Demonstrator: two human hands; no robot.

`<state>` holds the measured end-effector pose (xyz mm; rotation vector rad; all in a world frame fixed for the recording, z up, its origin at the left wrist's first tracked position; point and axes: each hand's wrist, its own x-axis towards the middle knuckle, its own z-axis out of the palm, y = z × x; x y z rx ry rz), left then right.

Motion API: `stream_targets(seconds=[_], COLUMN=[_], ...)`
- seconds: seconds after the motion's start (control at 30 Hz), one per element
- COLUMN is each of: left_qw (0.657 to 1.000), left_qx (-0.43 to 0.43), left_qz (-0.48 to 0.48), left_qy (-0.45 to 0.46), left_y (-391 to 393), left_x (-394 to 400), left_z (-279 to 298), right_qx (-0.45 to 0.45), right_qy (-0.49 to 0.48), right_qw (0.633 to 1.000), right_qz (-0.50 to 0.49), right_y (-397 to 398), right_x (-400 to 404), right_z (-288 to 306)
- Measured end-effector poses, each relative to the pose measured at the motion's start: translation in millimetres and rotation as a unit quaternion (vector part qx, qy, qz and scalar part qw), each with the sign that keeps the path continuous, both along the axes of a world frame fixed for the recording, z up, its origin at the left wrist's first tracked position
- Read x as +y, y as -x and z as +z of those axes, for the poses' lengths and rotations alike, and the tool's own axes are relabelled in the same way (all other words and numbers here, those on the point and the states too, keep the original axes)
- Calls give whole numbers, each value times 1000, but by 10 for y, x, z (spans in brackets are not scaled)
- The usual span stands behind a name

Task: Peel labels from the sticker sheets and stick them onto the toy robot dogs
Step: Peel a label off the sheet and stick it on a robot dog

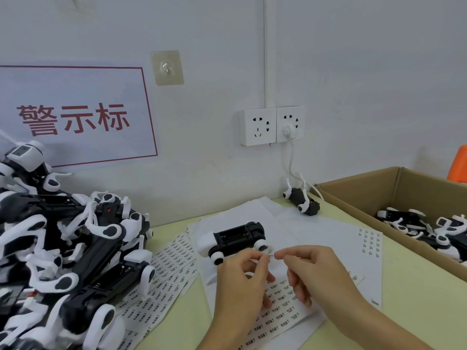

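Head view: a small label is pinched at the fingertips of the left hand, with the right hand curled close beside it, apparently empty. The toy robot dog lies belly-up just beyond both hands, its long axis running left to right, slightly nearer the left. Sticker sheets are spread under the hands on the pale green worktop, between a pile of dogs and a cardboard box

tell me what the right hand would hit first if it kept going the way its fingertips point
Probably the left hand. The right hand points leftward, its pinched fingertips nearly touching the left hand's, a small label between them. Beyond lies the toy robot dog; depth is unclear.
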<state>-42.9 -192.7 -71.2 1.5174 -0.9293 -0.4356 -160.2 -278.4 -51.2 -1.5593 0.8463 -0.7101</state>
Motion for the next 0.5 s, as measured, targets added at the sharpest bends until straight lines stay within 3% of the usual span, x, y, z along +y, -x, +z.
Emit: stream_targets(seconds=[0.5], left_qw=[999], left_qx=[-38], left_qz=[-13], left_qy=[6], left_y=[26], left_x=[-7], left_z=[-21], right_qx=[16], right_qy=[32], right_qw=[999], right_qz=[-2], right_y=[-8], right_x=[-6], right_z=[-60])
